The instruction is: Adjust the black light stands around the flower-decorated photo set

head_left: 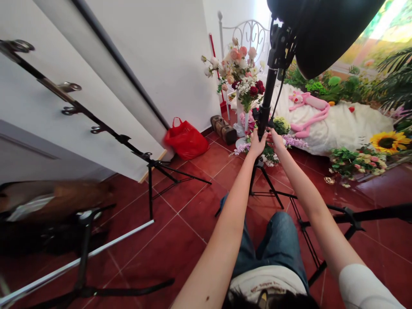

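A black light stand (265, 99) rises in front of me, with a large black lamp head (328, 30) at its top and its legs spread on the floor. My left hand (258, 143) is wrapped round the pole at about its middle, below a black clamp knob. My right hand (275, 140) is at the right side of the same pole, at the same height, its fingers bent near a small knob and partly hidden; whether they grip anything is too small to tell. A thin cable hangs down beside the pole.
Flowers in a vase (246, 122) stand just behind the pole. A red bag (186, 139) sits by the wall. Black tripod legs (170, 171) spread at left, others at lower right (350, 219). A white pole (77, 261) lies low at left. A pink plush toy (310, 107) rests on white fabric.
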The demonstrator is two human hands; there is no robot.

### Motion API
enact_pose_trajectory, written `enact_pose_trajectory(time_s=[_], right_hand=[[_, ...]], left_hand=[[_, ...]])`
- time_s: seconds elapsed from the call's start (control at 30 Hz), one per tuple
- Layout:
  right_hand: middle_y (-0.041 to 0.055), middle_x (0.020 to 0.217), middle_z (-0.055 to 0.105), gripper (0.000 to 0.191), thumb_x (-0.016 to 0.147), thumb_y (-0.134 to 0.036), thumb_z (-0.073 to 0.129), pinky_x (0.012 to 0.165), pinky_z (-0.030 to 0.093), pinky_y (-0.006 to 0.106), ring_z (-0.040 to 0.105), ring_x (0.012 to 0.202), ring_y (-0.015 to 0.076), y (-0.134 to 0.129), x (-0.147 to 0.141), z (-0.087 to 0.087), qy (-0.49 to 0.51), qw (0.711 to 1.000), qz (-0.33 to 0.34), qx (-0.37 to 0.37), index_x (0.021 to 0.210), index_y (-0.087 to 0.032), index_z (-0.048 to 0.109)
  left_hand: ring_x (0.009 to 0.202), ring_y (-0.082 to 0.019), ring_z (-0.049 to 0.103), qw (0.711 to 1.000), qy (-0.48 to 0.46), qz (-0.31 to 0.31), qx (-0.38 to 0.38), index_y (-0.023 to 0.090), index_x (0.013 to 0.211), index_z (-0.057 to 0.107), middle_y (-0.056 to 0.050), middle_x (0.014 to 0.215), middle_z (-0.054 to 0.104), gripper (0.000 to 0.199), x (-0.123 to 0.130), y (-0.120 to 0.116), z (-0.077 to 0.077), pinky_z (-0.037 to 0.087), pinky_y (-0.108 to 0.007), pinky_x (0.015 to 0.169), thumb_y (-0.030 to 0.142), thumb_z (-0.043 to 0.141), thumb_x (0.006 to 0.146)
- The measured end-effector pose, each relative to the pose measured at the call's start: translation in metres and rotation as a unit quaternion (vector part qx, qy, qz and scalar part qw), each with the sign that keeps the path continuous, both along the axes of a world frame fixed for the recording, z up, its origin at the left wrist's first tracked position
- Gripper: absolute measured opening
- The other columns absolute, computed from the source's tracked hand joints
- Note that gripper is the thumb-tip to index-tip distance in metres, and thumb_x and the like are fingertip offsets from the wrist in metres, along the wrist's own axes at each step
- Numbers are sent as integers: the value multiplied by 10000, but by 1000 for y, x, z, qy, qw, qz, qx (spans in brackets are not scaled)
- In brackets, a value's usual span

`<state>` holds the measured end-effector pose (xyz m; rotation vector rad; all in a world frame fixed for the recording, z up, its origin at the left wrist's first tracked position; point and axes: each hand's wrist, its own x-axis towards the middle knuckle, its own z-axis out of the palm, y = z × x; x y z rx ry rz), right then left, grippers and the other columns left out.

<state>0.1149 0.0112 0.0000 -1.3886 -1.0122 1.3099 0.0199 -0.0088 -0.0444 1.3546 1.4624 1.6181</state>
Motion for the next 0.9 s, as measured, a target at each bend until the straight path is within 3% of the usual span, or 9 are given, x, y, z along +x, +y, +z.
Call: enact_pose_trajectory(time_s=[0.1, 0.3, 0.47, 0.7, 0.9], right_hand=[[10, 696, 674, 371, 842, -503, 703, 499, 424, 165, 598, 587, 68, 5, 5, 8, -6, 999, 22, 23, 704, -169, 625], [4, 629, 658, 243, 840, -295, 742, 469, 423, 169, 631, 560, 87, 12, 13, 21, 3, 998, 62, -14, 724, -174, 566], [-2, 596, 636, 203, 853, -181, 710, 444, 401, 169, 605, 531, 84, 20, 15, 22, 28, 995, 91, -42, 731, -174, 548], [-35, 655, 658, 159, 796, -142, 706, 618, 499, 195, 611, 608, 77, 18, 18, -4, 153, 982, 111, -13, 720, -190, 575], [-44, 790, 691, 141, 804, -355, 681, 769, 510, 228, 645, 784, 97, 11, 3, -33, 184, 975, 105, 71, 817, -236, 606]], left_hand=[[1275, -258, 519, 1000, -3, 0, 1, 253, 1171, 526, -99, 1196, 564, 367, 0, 1, -1, 337, -476, 1169, 469, 635, 896], [1231, -260, 542, 1000, -3, 8, 11, 236, 1147, 536, -98, 1145, 583, 360, 0, 3, -2, 345, -489, 1159, 478, 631, 898], [1218, -253, 546, 1000, -7, 12, 13, 246, 1143, 533, -88, 1122, 576, 386, 0, 1, -2, 366, -483, 1144, 521, 628, 889], [1231, -255, 551, 1000, 9, 4, 6, 231, 1156, 534, -113, 1178, 583, 403, -1, 1, 0, 349, -478, 1158, 529, 612, 896], [1211, -241, 557, 1000, 22, 8, 0, 226, 1158, 529, -101, 1182, 603, 295, -1, -2, 4, 369, -473, 1145, 376, 622, 921]])
